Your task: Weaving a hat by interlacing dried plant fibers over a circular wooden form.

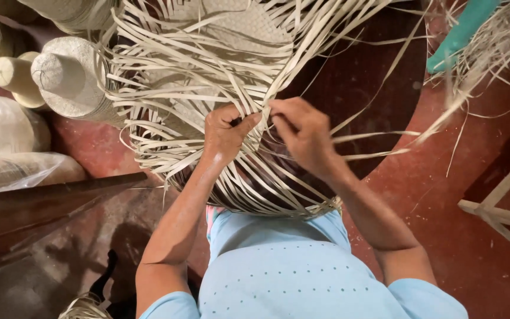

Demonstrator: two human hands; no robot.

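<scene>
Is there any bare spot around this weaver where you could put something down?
Bare red floor lies right of the right hand, between the dark round tabletop and the pale wooden frame. A smaller red patch sits below the finished pale straw hats. Around the left hand, the loose pale straw strips crowd everything.

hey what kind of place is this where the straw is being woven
Probably a home or small hat-weaving workshop. Both hands, left hand and right hand, plait pale straw strips; finished woven hats are stacked alongside, on a worn red floor.
</scene>
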